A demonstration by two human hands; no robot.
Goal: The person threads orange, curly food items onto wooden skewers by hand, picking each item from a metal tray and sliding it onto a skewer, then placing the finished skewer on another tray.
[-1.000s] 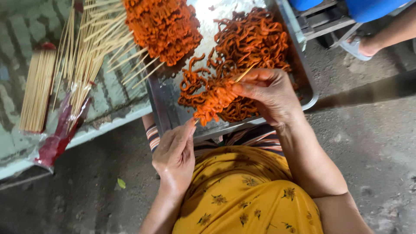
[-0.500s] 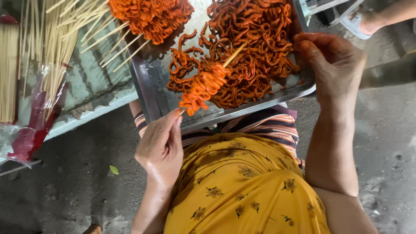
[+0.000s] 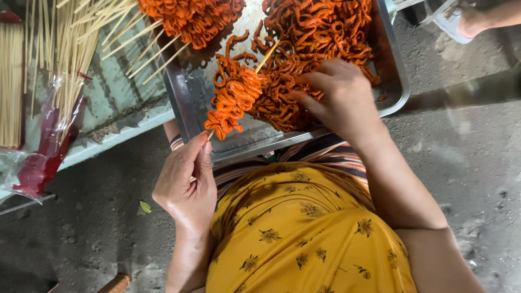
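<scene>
My left hand (image 3: 186, 180) grips the lower end of a bamboo skewer (image 3: 234, 96) loaded with curled orange-red strips, held slanted over the steel tray (image 3: 182, 97). My right hand (image 3: 337, 97) is down in the loose pile of orange-red strips (image 3: 320, 32) on the tray, fingers curled into the strips just right of the skewer. Whether it has picked one up is hidden by the fingers. A heap of finished skewers (image 3: 190, 19) lies at the tray's far left.
Bundles of bare bamboo sticks (image 3: 65, 54) and a red plastic bag (image 3: 46, 154) lie on the low bench at left. Grey concrete ground surrounds me. Another person's sandalled foot (image 3: 467, 21) shows at the top right. A wooden handle end (image 3: 115, 283) pokes in below.
My right hand has let go of the skewer's top and come down left into the loose strips. My left hand still holds the loaded skewer, now slightly higher over the tray.
</scene>
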